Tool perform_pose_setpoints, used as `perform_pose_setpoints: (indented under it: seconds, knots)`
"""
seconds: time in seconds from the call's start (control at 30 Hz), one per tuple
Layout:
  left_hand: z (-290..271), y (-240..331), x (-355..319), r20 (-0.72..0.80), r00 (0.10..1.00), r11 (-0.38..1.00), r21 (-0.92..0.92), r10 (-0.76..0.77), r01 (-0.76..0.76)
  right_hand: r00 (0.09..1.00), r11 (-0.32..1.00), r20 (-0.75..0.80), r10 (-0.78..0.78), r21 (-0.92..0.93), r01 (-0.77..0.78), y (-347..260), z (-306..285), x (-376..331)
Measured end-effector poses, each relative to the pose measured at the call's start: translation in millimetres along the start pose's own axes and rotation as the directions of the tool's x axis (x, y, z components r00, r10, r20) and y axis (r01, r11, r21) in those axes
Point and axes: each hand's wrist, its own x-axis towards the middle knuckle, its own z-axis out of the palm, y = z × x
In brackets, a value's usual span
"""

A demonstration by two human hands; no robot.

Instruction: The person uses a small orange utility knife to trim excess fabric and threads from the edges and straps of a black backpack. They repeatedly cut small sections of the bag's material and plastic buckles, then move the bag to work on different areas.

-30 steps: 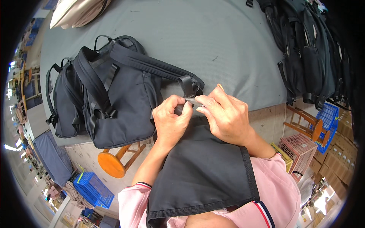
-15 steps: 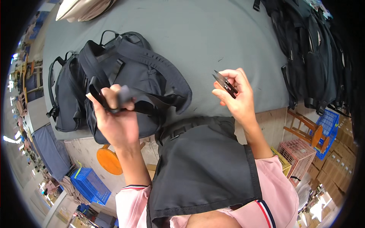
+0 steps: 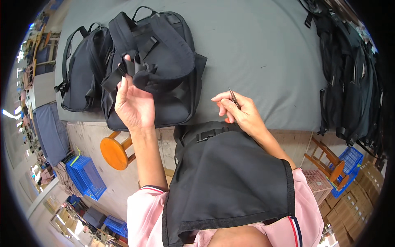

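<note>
Left hand [image 3: 133, 105] raised, fingers curled round a black strap [image 3: 135, 70] of the backpack [image 3: 164, 74] lying on the grey table [image 3: 263, 53]. Right hand [image 3: 240, 113] pinching small snips [image 3: 233, 98], mostly hidden. Second backpack [image 3: 84, 70] just beside.

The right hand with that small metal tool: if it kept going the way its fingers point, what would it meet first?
The right hand points up and left over the grey felt-covered table. It would likely first reach the black fabric backpack that the left hand grips, though depth is hard to judge.
</note>
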Motion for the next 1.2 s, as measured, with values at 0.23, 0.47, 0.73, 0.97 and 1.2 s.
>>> perform_pose_setpoints:
  seconds: [0.23, 0.47, 0.73, 0.97, 1.2]
  knots:
    - [-37, 19, -43, 0.556, 0.825, 0.971, -0.126, -0.101, 0.204, 0.998, 0.994, -0.027, 0.060, 0.098, -0.057, -6, -8, 8]
    - [-27, 87, -19, 0.377, 0.926, 0.148, 0.917, -0.026, -0.369, 0.990, 0.997, -0.130, 0.052, -0.042, -0.058, -21, -23, 66]
    - [-8, 41, 60, 0.233, 0.957, 0.305, 0.937, -0.172, -0.173, 0.995, 0.881, -0.087, -0.057, -0.472, 0.010, -16, 17, 96]
    - [-31, 143, 5, 0.001, 0.938, -0.120, 0.992, -0.347, -0.046, 0.983, 0.997, 0.186, 0.007, 0.077, -0.022, -99, 37, 62]
    - [-57, 178, 42, 0.121, 0.973, -0.519, 0.855, 0.197, -0.001, 0.945, 0.734, 0.043, -0.326, -0.618, 0.281, -76, 24, 106]
